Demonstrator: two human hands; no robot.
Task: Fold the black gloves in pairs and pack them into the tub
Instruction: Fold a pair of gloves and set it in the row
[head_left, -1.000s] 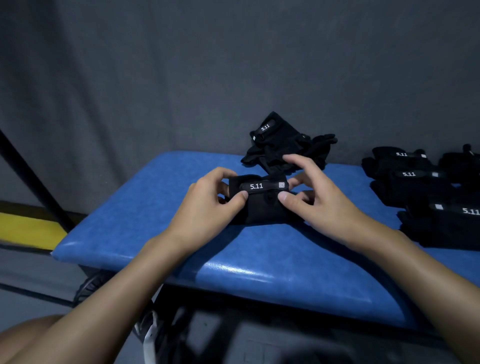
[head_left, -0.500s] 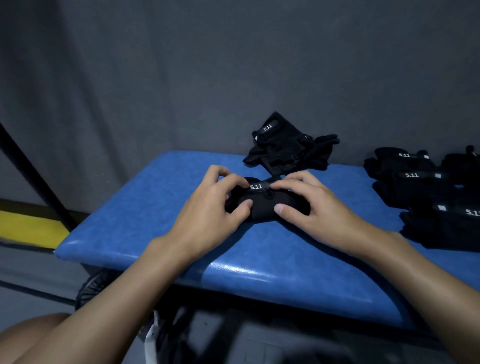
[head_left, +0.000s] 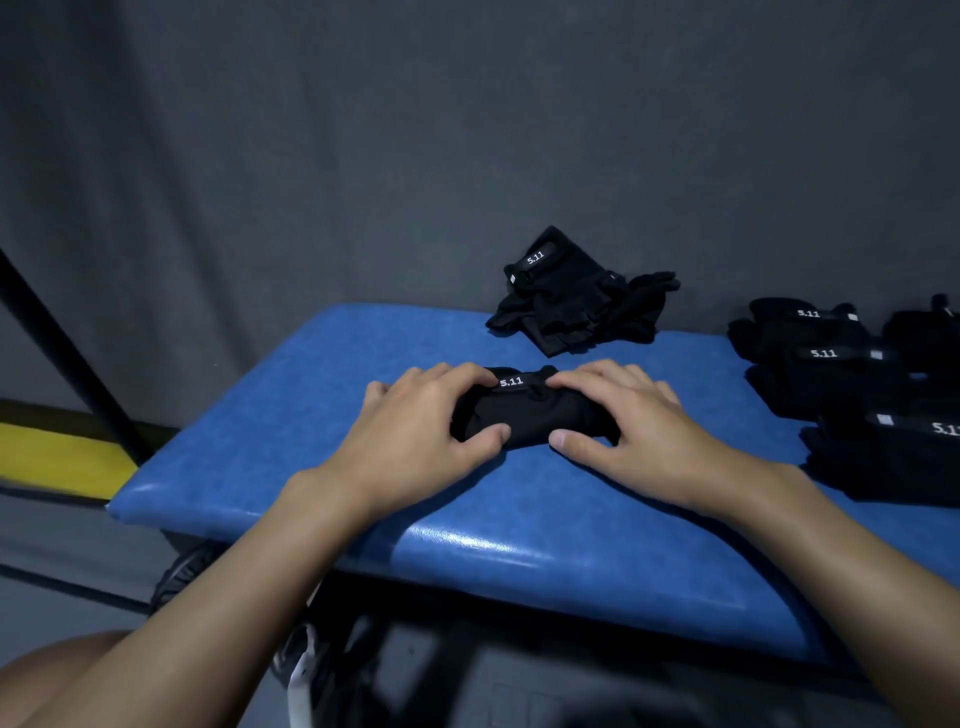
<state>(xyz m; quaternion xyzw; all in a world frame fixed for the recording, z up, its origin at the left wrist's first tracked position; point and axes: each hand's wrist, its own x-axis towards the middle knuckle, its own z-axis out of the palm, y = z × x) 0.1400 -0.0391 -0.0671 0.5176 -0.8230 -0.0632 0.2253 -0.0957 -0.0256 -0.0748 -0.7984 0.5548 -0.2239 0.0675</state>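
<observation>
Lowered left hand (head_left: 415, 434), right hand (head_left: 641, 431) clasp gloves (head_left: 530, 415) between them.

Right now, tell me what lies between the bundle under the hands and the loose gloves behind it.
Nothing: only a narrow strip of bare blue bench pad separates the folded bundle from the loose glove pile, as the head view shows.

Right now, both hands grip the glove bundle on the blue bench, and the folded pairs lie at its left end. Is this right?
One thing is wrong: the head view shows the folded pairs at the right end of the bench. The left hand and right hand do grip the bundle.
</observation>
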